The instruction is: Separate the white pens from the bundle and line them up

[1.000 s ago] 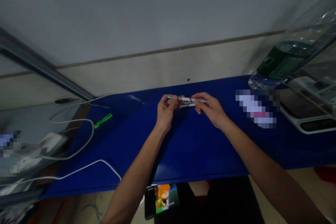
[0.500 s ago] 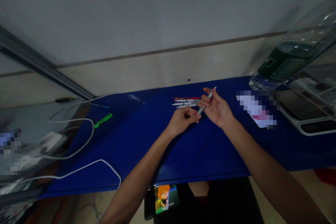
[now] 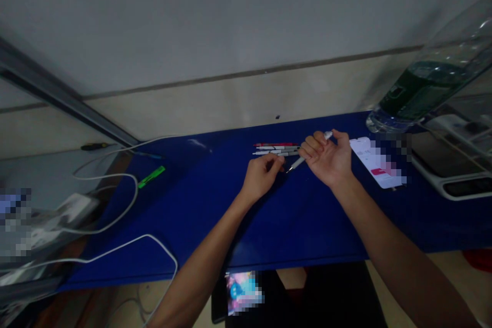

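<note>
My right hand (image 3: 329, 160) is palm up and grips a white pen (image 3: 298, 163) that slants across its fingers, one end near my thumb. My left hand (image 3: 262, 176) is curled just left of the pen's lower tip; whether it holds anything small, I cannot tell. Behind both hands a row of several pens (image 3: 274, 149), one red and the others white, lies on the blue table (image 3: 200, 205).
A large water bottle (image 3: 426, 82) lies at the right, above a white scale (image 3: 453, 174). A white card (image 3: 378, 164) lies right of my right hand. A green marker (image 3: 151, 176) and white cables (image 3: 115, 215) are at the left. A phone (image 3: 238, 294) sits below the table edge.
Both hands held the pens together a second ago. The pens now lie in a row on the table, and my right hand has lifted one white pen away to the right while my left hand drew back.
</note>
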A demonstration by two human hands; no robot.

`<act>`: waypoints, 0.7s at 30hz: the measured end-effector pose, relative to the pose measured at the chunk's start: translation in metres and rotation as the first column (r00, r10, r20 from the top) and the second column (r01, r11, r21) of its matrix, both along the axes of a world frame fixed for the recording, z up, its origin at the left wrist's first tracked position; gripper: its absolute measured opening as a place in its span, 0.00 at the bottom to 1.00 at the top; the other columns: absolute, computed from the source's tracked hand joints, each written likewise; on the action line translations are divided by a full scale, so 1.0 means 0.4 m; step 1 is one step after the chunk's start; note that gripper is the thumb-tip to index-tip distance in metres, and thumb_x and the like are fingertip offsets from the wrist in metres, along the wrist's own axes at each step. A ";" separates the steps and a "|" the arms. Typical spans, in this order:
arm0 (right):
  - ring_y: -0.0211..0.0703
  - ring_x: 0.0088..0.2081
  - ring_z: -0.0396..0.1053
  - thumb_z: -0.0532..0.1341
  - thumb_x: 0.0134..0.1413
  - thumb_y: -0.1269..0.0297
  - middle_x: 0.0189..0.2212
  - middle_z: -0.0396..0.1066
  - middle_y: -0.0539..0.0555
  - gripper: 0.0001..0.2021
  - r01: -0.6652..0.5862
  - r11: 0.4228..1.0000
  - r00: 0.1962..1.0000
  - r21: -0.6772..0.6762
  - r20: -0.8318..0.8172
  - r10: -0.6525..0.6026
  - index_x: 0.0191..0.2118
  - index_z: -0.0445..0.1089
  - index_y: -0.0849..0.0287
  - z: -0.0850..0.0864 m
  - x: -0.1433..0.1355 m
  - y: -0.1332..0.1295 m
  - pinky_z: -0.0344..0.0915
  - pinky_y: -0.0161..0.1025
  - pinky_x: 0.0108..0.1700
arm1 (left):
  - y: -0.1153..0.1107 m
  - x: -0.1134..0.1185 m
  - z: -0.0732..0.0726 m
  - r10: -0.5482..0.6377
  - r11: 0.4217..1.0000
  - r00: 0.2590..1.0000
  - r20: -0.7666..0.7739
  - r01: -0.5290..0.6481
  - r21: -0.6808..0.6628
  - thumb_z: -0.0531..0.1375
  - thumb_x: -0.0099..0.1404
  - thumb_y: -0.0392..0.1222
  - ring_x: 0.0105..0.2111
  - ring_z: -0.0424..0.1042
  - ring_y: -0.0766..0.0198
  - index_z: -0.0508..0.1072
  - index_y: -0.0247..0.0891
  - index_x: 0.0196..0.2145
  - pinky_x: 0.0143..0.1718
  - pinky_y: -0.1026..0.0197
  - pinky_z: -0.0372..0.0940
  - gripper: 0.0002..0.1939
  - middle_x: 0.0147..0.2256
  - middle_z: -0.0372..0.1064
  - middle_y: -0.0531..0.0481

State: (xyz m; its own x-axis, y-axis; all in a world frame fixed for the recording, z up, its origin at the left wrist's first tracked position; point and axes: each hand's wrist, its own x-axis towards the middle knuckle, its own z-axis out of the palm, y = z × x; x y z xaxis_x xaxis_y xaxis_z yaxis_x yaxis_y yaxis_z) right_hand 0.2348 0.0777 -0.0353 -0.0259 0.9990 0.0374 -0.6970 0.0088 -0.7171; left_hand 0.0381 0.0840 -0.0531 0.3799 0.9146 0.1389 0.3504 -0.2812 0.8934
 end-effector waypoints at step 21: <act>0.39 0.22 0.41 0.53 0.56 0.39 0.20 0.39 0.46 0.25 0.054 0.998 0.995 0.038 0.083 -0.057 0.22 0.46 0.53 0.002 -0.009 -0.005 0.53 0.42 0.28 | 0.052 -0.056 -0.047 0.397 0.842 0.871 -0.289 -0.219 0.493 0.51 0.74 0.48 0.27 0.62 0.63 0.72 0.37 0.30 0.30 0.61 0.50 0.18 0.24 0.65 0.49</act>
